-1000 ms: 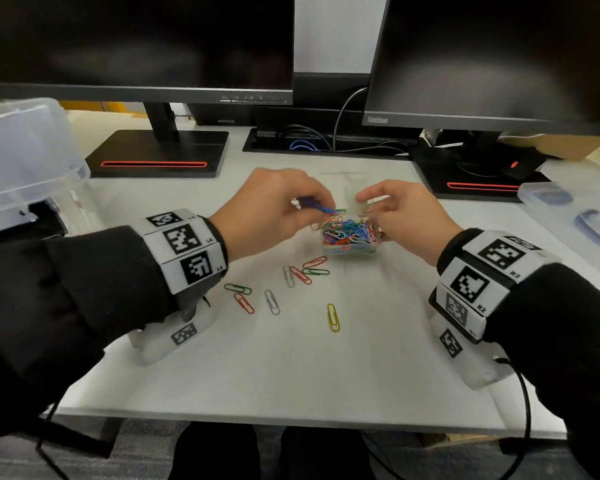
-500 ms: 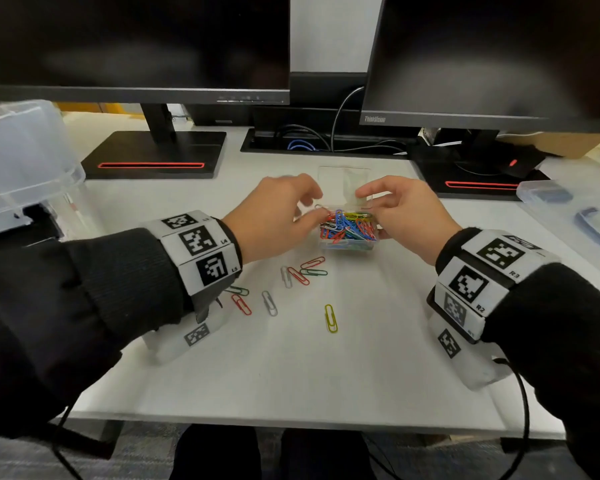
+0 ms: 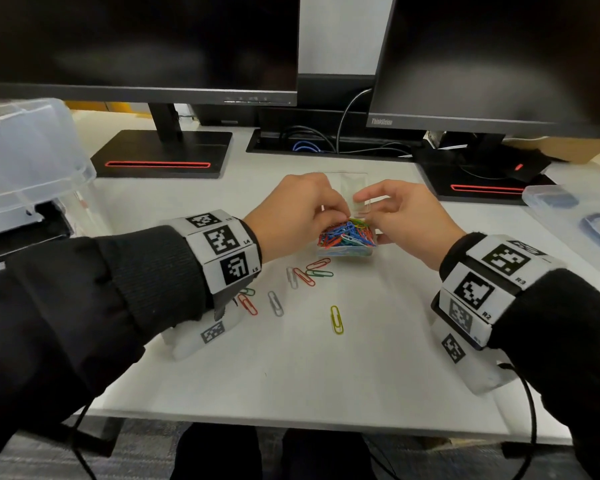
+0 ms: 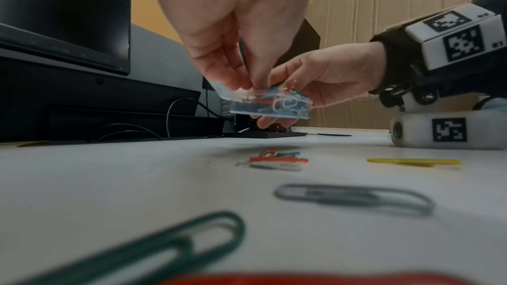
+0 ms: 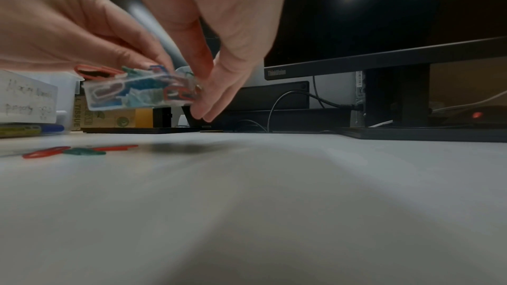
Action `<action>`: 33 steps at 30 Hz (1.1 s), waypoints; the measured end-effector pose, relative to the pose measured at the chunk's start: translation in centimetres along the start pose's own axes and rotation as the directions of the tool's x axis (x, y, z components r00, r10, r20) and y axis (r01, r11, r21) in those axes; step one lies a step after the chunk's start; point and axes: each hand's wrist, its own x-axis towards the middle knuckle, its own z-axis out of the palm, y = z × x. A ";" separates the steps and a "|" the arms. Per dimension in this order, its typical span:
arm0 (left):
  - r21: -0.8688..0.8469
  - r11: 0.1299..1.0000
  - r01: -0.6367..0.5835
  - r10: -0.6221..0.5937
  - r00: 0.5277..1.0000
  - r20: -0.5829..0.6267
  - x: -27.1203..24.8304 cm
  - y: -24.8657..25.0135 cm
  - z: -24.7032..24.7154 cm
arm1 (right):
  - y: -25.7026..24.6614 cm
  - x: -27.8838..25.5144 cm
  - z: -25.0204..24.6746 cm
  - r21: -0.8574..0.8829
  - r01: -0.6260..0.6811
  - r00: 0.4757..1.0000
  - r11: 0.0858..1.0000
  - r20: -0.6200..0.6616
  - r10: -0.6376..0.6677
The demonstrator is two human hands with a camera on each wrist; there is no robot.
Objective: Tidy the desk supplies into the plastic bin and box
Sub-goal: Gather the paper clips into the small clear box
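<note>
A small clear box [image 3: 347, 242] heaped with coloured paper clips is held between both hands. In the wrist views the box [image 4: 271, 106] hangs a little above the desk. My right hand [image 3: 364, 202] cups it from the right with fingers under it, while thumb and forefinger pinch its raised clear lid [image 3: 355, 187]. Fingertips of my left hand [image 3: 333, 211] are bunched on the box's left rim and the clips there. Several loose clips lie on the desk in front: a red, green and grey cluster [image 3: 309, 271], a grey one [image 3: 275, 303], a red one [image 3: 247, 304], a yellow one [image 3: 336, 319].
A large clear plastic bin [image 3: 25, 157] stands at the left edge of the desk. Its flat lid [image 3: 575, 220] lies at the right. Two monitor stands [image 3: 160, 154] and a cable tray [image 3: 326, 143] line the back.
One second ago my left hand held a blue clip above the box. That clip is gone from its fingers, which have come down onto the box's rim. My right hand has stayed at the box.
</note>
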 end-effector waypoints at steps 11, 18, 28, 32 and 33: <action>-0.164 0.811 -0.561 0.568 0.823 -0.002 -4.3 1.4 0.1 | 0.0 0.3 -0.2 -0.015 0.017 0.993 1.000 -0.119 -0.019; -0.169 0.864 -0.475 0.499 0.761 0.413 -5.1 -1.5 0.1 | -0.2 -0.1 -0.4 -0.023 -0.005 0.992 1.000 -0.123 0.002; 0.032 0.975 -0.219 0.185 0.883 0.431 -3.1 -1.6 -0.2 | -0.3 -0.2 -0.5 -0.029 -0.014 0.990 0.999 -0.137 0.010; -0.050 0.970 -0.237 0.232 0.852 0.470 -4.0 -2.5 -0.6 | -0.2 -0.2 -0.4 -0.026 -0.017 0.989 1.000 -0.148 0.013; -0.076 0.970 -0.230 0.239 0.857 0.456 -4.6 -2.9 -1.1 | -0.2 -0.2 -0.4 -0.026 -0.015 0.989 1.000 -0.147 0.011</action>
